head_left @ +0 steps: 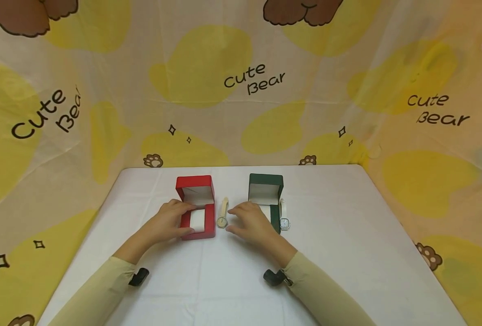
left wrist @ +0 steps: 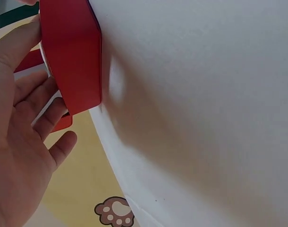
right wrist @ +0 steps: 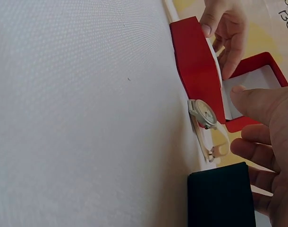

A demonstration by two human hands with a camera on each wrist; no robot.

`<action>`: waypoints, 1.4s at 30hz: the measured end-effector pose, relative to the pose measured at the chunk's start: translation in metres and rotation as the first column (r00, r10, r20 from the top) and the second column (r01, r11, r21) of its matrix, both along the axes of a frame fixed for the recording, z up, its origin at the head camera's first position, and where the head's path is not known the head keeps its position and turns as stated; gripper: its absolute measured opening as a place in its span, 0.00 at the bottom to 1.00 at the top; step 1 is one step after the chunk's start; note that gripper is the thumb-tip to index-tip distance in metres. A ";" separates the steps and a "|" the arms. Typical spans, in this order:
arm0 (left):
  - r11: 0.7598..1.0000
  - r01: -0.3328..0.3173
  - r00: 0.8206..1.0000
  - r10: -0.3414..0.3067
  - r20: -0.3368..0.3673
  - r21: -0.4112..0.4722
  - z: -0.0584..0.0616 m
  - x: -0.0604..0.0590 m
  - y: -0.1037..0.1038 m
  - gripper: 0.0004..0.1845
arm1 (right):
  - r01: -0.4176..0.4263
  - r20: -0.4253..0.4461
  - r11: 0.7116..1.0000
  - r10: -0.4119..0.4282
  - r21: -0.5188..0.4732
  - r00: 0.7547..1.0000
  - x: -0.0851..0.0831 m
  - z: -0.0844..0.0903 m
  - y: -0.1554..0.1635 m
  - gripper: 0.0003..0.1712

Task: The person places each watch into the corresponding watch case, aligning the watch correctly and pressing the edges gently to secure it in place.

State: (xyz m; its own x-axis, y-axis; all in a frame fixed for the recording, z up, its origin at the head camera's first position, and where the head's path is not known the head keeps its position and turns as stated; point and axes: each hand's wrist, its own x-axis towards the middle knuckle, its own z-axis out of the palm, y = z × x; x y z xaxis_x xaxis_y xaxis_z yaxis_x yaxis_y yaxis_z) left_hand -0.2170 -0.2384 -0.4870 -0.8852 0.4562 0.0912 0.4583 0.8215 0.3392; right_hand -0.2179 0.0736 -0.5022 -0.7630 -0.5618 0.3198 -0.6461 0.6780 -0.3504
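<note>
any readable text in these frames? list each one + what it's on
"Cute Bear": printed on the yellow backdrop cloth, three times in the head view (left, centre, right).
"Bea", cut off: same cloth, top right corner of the right wrist view.
Round watch dial: too small to read.
Square watch dial: too small to read.
Red box and green box: no text visible.

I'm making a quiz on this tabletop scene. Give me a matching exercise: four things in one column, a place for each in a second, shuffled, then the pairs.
Things:
1. red box
2. green box
3. round-faced watch
4. square-faced watch

Places:
A. right of the green box
B. under the left hand
C. between the two boxes
D. behind the right hand

Pairs: 1-B, 2-D, 3-C, 4-A
</note>
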 end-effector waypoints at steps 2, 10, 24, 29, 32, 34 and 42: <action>1.000 0.006 1.000 -0.006 -0.001 -0.008 0.001 0.000 0.001 0.37 | 0.002 -0.012 1.000 -0.002 0.008 1.000 -0.002 -0.003 -0.002 0.27; 1.000 0.005 0.999 -0.003 0.043 -0.030 0.003 -0.003 0.006 0.37 | 0.025 -0.065 0.997 -0.020 0.070 0.998 -0.007 -0.008 -0.010 0.24; 0.999 0.041 0.999 -0.041 -0.002 0.015 0.000 -0.006 0.006 0.36 | 0.079 -0.070 0.983 -0.068 0.167 0.995 -0.014 -0.013 -0.022 0.19; 0.999 0.052 0.998 -0.051 -0.030 0.013 0.002 -0.004 0.007 0.37 | 0.083 -0.062 0.981 -0.073 0.173 0.995 -0.015 -0.013 -0.027 0.17; 0.999 0.054 0.998 -0.054 -0.042 0.007 0.002 -0.002 0.008 0.37 | 0.090 -0.042 0.982 -0.084 0.167 0.996 -0.016 -0.013 -0.030 0.16; 0.999 0.054 0.997 -0.054 -0.048 0.004 0.003 -0.001 0.008 0.37 | 0.095 -0.029 0.982 -0.091 0.162 0.995 -0.016 -0.013 -0.032 0.16; 0.998 0.049 0.993 -0.052 -0.107 -0.027 0.004 0.001 0.012 0.37 | 0.108 0.026 0.989 -0.111 0.102 0.994 -0.019 -0.015 -0.039 0.17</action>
